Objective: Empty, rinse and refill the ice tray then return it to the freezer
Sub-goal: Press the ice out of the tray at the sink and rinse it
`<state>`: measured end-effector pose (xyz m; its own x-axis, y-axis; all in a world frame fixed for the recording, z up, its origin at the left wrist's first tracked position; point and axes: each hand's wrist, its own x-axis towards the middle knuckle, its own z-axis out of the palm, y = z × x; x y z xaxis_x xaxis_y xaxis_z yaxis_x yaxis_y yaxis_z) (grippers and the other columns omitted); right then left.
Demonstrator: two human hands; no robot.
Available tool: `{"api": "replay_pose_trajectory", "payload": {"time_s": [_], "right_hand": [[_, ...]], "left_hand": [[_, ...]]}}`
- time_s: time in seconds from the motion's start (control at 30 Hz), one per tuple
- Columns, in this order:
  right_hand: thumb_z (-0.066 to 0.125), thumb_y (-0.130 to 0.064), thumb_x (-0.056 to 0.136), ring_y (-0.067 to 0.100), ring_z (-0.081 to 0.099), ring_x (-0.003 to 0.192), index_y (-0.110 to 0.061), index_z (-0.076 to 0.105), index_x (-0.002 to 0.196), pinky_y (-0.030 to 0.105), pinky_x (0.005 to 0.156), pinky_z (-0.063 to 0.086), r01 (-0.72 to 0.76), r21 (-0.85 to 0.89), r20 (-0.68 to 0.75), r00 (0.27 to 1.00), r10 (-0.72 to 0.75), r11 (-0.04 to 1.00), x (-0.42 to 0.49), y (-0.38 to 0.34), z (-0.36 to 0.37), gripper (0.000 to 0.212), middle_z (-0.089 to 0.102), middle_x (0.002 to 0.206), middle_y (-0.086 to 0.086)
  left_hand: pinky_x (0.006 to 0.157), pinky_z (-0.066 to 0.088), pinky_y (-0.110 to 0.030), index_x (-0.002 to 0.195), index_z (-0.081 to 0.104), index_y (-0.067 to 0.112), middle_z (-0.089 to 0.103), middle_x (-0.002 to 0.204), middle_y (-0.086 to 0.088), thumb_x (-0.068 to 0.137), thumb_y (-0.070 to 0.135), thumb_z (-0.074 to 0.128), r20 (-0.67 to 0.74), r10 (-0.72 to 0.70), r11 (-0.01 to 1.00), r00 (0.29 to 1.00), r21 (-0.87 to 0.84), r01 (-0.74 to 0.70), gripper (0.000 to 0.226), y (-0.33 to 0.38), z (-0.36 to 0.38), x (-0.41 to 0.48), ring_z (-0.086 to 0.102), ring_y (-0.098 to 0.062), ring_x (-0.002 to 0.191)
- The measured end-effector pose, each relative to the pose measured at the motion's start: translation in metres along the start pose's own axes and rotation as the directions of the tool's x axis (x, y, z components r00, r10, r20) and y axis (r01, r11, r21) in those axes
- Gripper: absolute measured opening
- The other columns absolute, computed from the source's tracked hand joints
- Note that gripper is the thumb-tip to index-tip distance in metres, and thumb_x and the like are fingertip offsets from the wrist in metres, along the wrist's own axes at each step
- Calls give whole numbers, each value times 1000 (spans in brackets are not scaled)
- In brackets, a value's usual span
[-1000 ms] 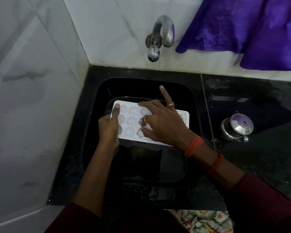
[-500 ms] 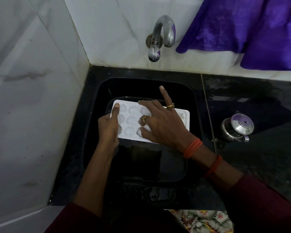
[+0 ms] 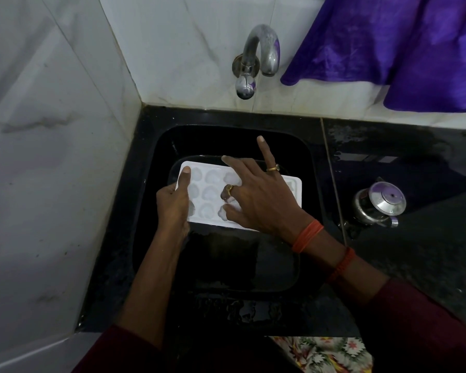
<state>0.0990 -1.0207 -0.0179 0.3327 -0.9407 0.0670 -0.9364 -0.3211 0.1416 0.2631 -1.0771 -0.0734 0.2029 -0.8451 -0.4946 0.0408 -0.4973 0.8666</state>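
Observation:
A white ice tray (image 3: pixel 209 195) with heart-shaped cells is held level over the black sink (image 3: pixel 156 238). My left hand (image 3: pixel 174 204) grips the tray's left end, thumb lying on its top face. My right hand (image 3: pixel 258 196) rests on the tray's middle and right part with fingers spread. Its thumb and one bent finger press into cells and the little finger points up. The tray's right half is mostly hidden under that hand. Whether the cells hold ice I cannot tell.
A chrome tap (image 3: pixel 256 60) sticks out of the white marble wall above the sink, with no water running. A small steel pot with a lid (image 3: pixel 379 201) stands on the wet black counter to the right. Purple cloth (image 3: pixel 404 47) hangs at the top right.
My right hand's fingers have shifted slightly over the tray's cells. The tray and my left hand have hardly moved.

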Motion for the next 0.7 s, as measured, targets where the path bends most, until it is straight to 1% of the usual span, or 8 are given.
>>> {"api": "replay_pose_trajectory", "payload": {"time_s": [0.1, 0.27, 0.4, 0.53, 0.63, 0.7], "right_hand": [[47, -55, 90, 24, 46, 136, -31, 77, 98, 61, 121, -3, -12, 2, -11, 1000, 12, 1000, 1, 1, 0, 39, 48, 150, 8], [54, -55, 85, 22, 54, 128, -29, 78, 94, 58, 122, -3, -43, 51, -82, 995, 47, 998, 2, 5, 0, 37, 56, 141, 6], [54, -54, 86, 22, 55, 126, -28, 79, 92, 59, 122, -2, -29, 46, -80, 996, 33, 998, 3, 5, 1, 36, 57, 141, 7], [58, -52, 86, 24, 56, 124, -29, 79, 87, 59, 122, 0, -14, 47, -85, 996, 18, 999, 2, 7, 3, 32, 60, 136, 7], [56, -57, 88, 22, 55, 124, -28, 79, 89, 58, 122, -2, -32, 35, -83, 996, 35, 999, 2, 9, 4, 37, 61, 134, 5], [55, -57, 89, 21, 57, 122, -30, 79, 89, 58, 122, -2, -34, 45, -103, 994, 38, 998, 1, 8, 5, 36, 62, 131, 3]], "left_hand": [[53, 54, -25, 72, 61, 13, 66, 73, -1, 93, 50, 65, 7, 4, 1000, 1000, 1, -4, 43, 0, 0, 1, 66, -16, 64], [60, 58, -31, 71, 63, 14, 69, 72, -1, 92, 49, 66, 10, 2, 1000, 1000, -19, -2, 41, 0, -1, 3, 69, -17, 64], [49, 55, -24, 71, 64, 15, 70, 64, 5, 91, 50, 67, 4, 5, 1000, 1000, -11, -5, 41, 1, 0, 4, 69, -9, 54], [48, 55, -24, 71, 65, 13, 70, 65, 3, 91, 50, 67, 11, 0, 1000, 1000, -24, 1, 42, 0, 0, 5, 69, -10, 55], [46, 55, -24, 73, 65, 13, 71, 60, 5, 91, 50, 68, 24, -7, 999, 1000, -34, 8, 41, 0, 0, 6, 71, -11, 55], [47, 55, -25, 73, 66, 14, 73, 62, 5, 91, 50, 68, 29, -7, 999, 1000, -37, 8, 40, 0, 1, 6, 72, -12, 57]]}}
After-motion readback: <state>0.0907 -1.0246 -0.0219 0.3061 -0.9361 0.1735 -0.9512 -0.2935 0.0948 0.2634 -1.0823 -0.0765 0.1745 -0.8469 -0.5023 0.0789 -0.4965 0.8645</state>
